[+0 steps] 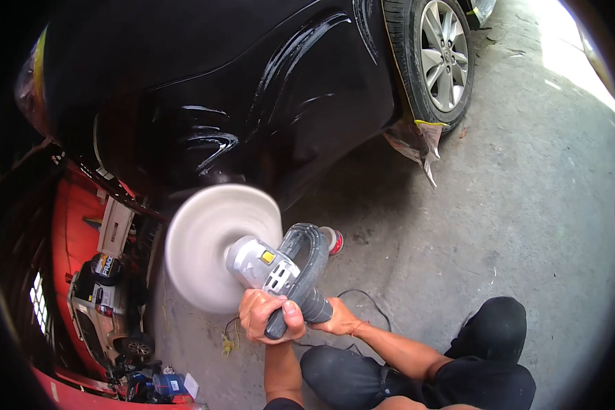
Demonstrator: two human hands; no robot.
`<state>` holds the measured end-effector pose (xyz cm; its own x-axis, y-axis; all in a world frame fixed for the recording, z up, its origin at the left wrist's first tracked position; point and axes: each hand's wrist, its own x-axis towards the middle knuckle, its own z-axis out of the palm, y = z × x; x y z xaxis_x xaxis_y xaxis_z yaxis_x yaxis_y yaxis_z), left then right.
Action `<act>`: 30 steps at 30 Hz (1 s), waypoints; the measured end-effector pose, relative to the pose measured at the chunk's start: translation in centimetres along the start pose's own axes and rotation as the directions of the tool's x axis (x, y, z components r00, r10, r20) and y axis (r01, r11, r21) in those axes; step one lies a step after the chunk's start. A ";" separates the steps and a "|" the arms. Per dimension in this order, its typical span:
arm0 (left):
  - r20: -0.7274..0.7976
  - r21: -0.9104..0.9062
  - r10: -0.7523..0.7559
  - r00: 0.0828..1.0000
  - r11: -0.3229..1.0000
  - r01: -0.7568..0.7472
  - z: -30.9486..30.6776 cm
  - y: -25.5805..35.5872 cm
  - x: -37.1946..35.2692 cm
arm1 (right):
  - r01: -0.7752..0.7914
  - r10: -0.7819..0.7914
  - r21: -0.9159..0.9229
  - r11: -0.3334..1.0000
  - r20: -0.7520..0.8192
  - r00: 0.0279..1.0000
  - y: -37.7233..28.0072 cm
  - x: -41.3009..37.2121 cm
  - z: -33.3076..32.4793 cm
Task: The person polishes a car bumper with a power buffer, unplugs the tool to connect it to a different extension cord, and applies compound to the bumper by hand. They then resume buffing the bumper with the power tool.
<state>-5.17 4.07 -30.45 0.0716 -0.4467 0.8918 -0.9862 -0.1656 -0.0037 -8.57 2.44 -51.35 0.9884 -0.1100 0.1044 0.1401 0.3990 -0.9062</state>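
A grey and black car polisher [273, 270] is held in both hands, tilted toward the black car panel [342, 116]. My left hand [272, 316] is wrapped round the lower end of its black loop handle. Farther back, my right hand [338, 318] grips the rear of the polisher's body, its fingers partly hidden. The round white pad [198, 253] looks smeared by spinning and overlaps the panel's lower edge in this view. White streaks of compound [215, 142] curve across the panel's glossy surface.
A red and white can [335, 240] stands on the concrete floor [519, 205] behind the polisher. The black power cord [372, 301] trails near my knees. Masking plastic [417, 143] hangs by the car wheel [445, 55]. Another vehicle [102, 314] is parked at left.
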 end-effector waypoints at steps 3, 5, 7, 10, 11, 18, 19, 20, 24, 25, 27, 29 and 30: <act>0.095 -0.136 0.028 0.995 0.991 -0.015 2.9 -0.5 0.6 | 0.022 -0.016 0.032 0.999 -0.149 0.989 -0.2 -0.3 -0.9; 0.121 -0.181 0.056 0.991 0.983 -0.034 5.7 -0.3 1.3 | 0.075 -0.057 0.071 0.995 -0.221 0.974 -1.0 -0.5 -2.0; 0.190 -0.201 0.073 0.979 0.979 -0.034 8.5 0.4 2.5 | 0.080 -0.052 0.099 0.992 -0.259 0.965 -0.3 -0.1 -3.1; 0.260 -0.270 0.092 0.961 0.963 -0.019 13.5 1.2 3.4 | 0.066 -0.009 0.188 0.980 -0.289 0.957 0.5 0.4 -5.3; 0.274 -0.283 0.101 0.956 0.959 -0.020 15.1 1.4 3.5 | 0.104 -0.025 0.222 0.970 -0.331 0.943 0.6 0.4 -6.2; 0.420 -0.187 0.189 0.888 0.975 -0.119 24.5 5.1 3.3 | 0.212 0.005 0.638 0.740 -0.322 0.947 -0.1 0.0 -9.6; 0.491 -0.153 0.183 0.852 0.981 -0.123 25.3 5.7 3.3 | 0.215 0.020 0.734 0.645 -0.297 0.955 -0.1 0.1 -9.6; 0.558 -0.115 0.169 0.813 0.985 -0.127 26.0 6.2 3.3 | 0.209 0.032 0.816 0.539 -0.267 0.963 -0.1 -0.1 -9.5; 0.658 -0.059 0.199 0.726 0.975 -0.214 29.9 6.2 1.4 | 0.121 0.068 0.892 0.435 -0.167 0.984 0.5 -0.5 -10.2; 0.671 -0.063 0.191 0.716 0.977 -0.202 30.8 5.9 0.8 | 0.111 0.058 0.922 0.371 -0.142 0.988 0.5 -0.5 -10.3; 0.708 -0.053 0.173 0.685 0.980 -0.193 31.9 5.5 -0.1 | 0.101 0.040 0.947 0.304 -0.118 0.992 0.6 -0.6 -10.6; 0.755 -0.043 0.133 0.642 0.987 -0.153 32.7 5.1 -0.4 | 0.081 0.096 0.961 0.264 -0.110 0.989 1.9 0.1 -10.6; 0.755 -0.037 0.135 0.642 0.986 -0.163 32.9 5.0 -0.6 | 0.079 0.087 0.962 0.262 -0.105 0.991 2.8 0.4 -10.7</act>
<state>-5.21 -25.44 -45.93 0.0260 -0.9727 0.2305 -0.9896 -0.0577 -0.1321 -8.42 -6.21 -58.24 0.9853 -0.1697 -0.0181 0.1703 0.9715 0.1648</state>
